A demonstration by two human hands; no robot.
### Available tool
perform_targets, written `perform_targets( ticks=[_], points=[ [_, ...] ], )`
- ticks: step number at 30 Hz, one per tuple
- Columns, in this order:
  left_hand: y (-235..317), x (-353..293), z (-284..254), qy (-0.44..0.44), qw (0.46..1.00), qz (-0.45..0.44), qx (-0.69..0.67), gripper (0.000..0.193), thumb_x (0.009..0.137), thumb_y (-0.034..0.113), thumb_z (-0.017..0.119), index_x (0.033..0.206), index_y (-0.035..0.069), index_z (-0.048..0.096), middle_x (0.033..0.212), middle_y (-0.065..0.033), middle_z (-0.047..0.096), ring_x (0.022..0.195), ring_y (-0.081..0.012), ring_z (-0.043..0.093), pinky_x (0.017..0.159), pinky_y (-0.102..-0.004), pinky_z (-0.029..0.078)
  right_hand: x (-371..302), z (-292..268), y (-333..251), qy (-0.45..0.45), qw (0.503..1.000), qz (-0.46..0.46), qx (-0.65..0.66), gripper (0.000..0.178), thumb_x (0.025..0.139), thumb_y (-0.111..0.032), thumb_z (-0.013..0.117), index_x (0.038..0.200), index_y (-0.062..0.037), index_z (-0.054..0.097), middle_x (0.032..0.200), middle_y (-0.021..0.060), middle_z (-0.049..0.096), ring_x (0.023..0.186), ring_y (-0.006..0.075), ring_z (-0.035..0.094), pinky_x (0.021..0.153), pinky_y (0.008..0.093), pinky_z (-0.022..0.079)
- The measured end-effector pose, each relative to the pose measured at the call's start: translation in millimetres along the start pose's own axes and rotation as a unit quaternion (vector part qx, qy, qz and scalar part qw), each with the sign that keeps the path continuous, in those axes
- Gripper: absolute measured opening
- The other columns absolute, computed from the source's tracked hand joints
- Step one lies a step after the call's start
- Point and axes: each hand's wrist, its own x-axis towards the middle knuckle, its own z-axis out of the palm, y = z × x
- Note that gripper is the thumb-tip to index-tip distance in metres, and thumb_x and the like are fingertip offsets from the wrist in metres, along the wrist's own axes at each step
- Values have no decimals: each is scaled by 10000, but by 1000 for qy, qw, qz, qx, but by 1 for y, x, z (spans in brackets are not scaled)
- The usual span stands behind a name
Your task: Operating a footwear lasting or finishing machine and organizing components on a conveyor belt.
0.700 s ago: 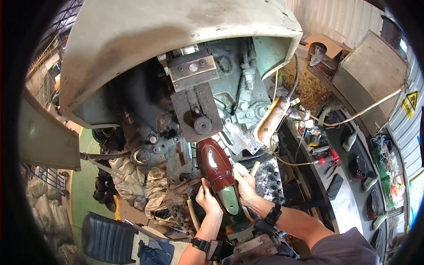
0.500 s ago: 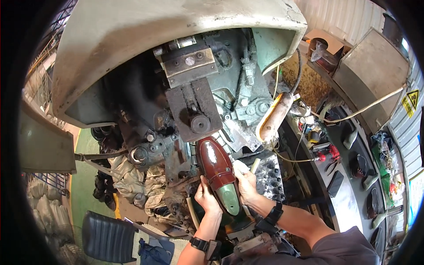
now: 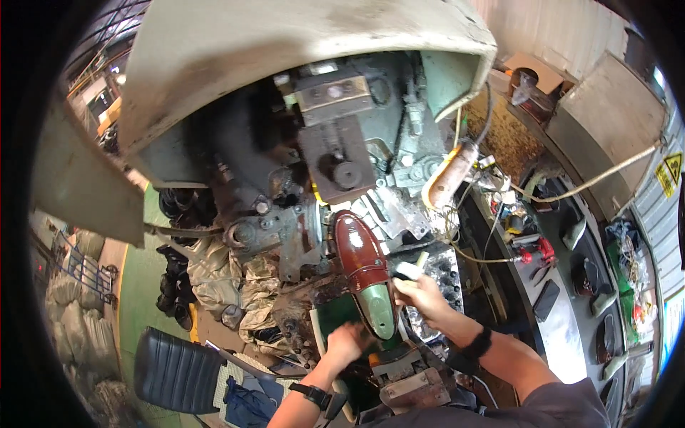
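Observation:
A glossy dark red shoe upper (image 3: 359, 250) is stretched on a green shoe last (image 3: 377, 308), toe pointing at the machine. It lies below the machine's dark metal block (image 3: 339, 160). My left hand (image 3: 346, 344) is beside the last's heel end, its fingers curled but smeared by motion. Whether it touches the last cannot be made out. On the other side, my right hand (image 3: 426, 298) is closed around a small white piece (image 3: 408, 271) of unclear kind, close to the shoe's side. A metal fixture (image 3: 410, 381) sits below the heel.
The machine's large pale hood (image 3: 307, 36) arches overhead. A work lamp (image 3: 449, 175) hangs at its right. Farther right, a bench holds a phone (image 3: 546, 299), a red tool (image 3: 535, 251) and several lasts and shoes. A black chair (image 3: 178, 369) stands lower left, near crumpled cloth bundles (image 3: 217, 274).
My left hand has come off the shoe's side and moved down toward the heel. My right hand has shifted slightly right and away from the shoe. The whole view has shifted.

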Motion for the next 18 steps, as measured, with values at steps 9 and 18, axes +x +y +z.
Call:
perform_targets(
  ticks=[9, 18],
  points=[
    [-49, -57, 89, -133, 983, 91, 84, 175, 841, 145, 662, 965, 72, 763, 993, -158, 756, 972, -324, 738, 823, -454, 593, -68, -19, -22, 36, 996, -41, -75, 387, 968, -75, 622, 1300, 80, 497, 1058, 202, 705, 808, 273, 732, 719, 373, 612],
    [-1, -121, 81, 127, 922, 110, -348, 333, 686, 207, 840, 950, 27, 745, 892, -210, 729, 842, -375, 700, 752, -449, 556, -71, 17, -21, 36, 953, -248, -170, 261, 979, -95, 628, 1207, 23, 577, 965, 135, 719, 710, 185, 707, 640, 314, 601]
  ],
)
